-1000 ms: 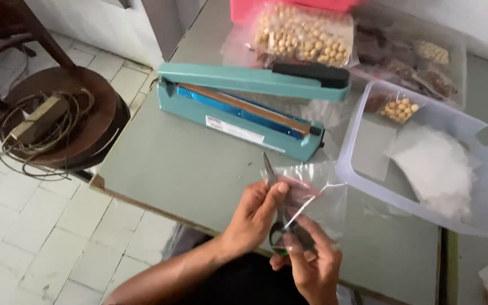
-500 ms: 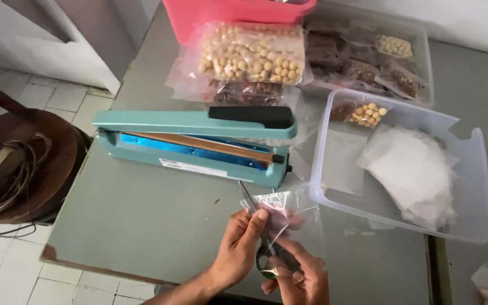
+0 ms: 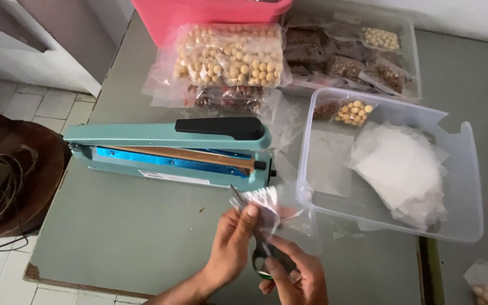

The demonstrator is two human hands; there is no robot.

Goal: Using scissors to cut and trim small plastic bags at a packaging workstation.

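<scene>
My left hand [image 3: 230, 245] pinches the edge of a small clear plastic bag [image 3: 280, 217] just above the table's near edge. My right hand [image 3: 297, 277] grips the handles of a pair of scissors [image 3: 244, 209], whose blades point up and left against the bag. Both hands are close together, in front of a teal heat sealer [image 3: 165, 149] with a black handle, its arm raised slightly.
A clear plastic tub [image 3: 470, 169] at the right holds empty bags and small packets of nuts. Behind the sealer lie large bags of round nuts [image 3: 232, 56] and a pink tub [image 3: 210, 11]. A round wooden stool with cables [image 3: 7, 181] stands left of the grey table [image 3: 125, 231].
The view has shifted so the sealer and tub sit further left and lower. The hands stay together, with the scissors still at the bag's edge.
</scene>
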